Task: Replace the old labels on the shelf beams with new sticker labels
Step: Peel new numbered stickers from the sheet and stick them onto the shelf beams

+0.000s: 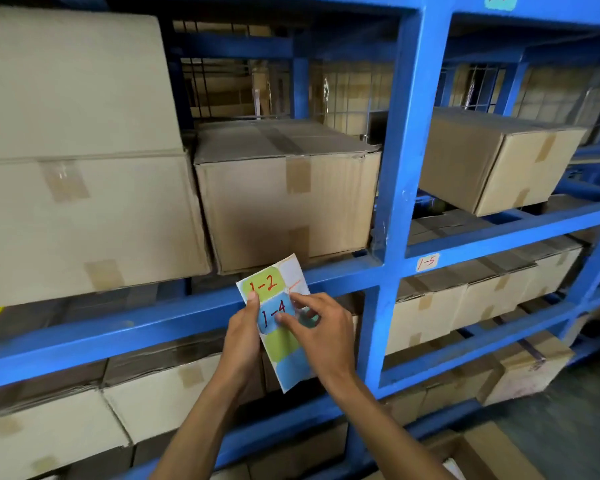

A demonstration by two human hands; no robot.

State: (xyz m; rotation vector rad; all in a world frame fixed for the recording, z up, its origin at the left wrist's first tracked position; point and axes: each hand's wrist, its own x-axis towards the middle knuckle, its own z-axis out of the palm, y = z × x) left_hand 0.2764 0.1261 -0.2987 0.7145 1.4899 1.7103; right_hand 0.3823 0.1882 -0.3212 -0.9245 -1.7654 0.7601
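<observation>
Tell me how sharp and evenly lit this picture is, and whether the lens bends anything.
Head view: the sticker sheet and both hands are sharp; the frame's edges smear, lower left most; the blue beams bow from the wide lens; lighting is soft, darker behind the boxes.

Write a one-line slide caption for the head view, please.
Left hand holds sticker sheet; right hand peels label 1-4.

A single wide-angle head-worn camera looks forward and slightly down from close in front of a blue shelf rack (400, 188), near enough that both forearms rise from the bottom edge to mid-frame, with stacked cardboard boxes (284, 195) filling the bays at eye level and below.
</observation>
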